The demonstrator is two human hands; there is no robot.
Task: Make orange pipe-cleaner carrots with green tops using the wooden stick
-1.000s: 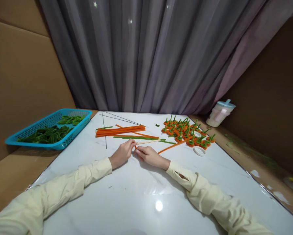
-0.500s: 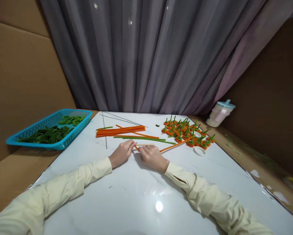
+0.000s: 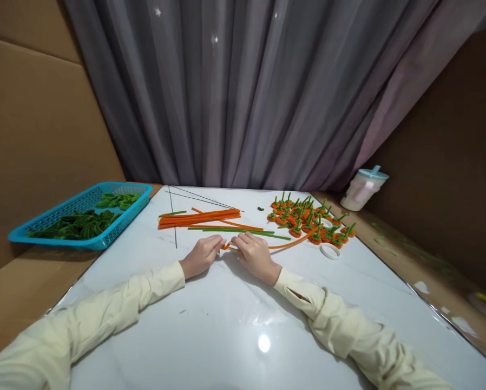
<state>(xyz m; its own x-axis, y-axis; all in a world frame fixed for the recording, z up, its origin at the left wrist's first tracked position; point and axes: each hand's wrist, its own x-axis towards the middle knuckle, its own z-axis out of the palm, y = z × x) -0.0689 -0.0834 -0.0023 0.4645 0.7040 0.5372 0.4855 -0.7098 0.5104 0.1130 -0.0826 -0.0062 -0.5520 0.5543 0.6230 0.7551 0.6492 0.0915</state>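
Change: pale stick, seen between the hands a moment ago, now hidden; right hand (image 3: 256, 254) shifted left, nearer left hand (image 3: 201, 254).
Meaning: work on orange stem (image 3: 286, 245) judged mid-step.
Left grip: fingertips pinched on stem end.
Right grip: palm-down over stem; hold beneath not visible.
Stem position: on table (image 3: 227, 336), between both hands, tail trailing right.

The table top (image 3: 235, 319) is seen as smooth, glossy white, bright enough to mirror light. The orange stem (image 3: 291, 242) lying on the table is shown fuzzy and matt. Left of the table a perforated blue plastic basket (image 3: 123, 222) is set; behind the table a matt grey cloth curtain (image 3: 247, 97) is hung.
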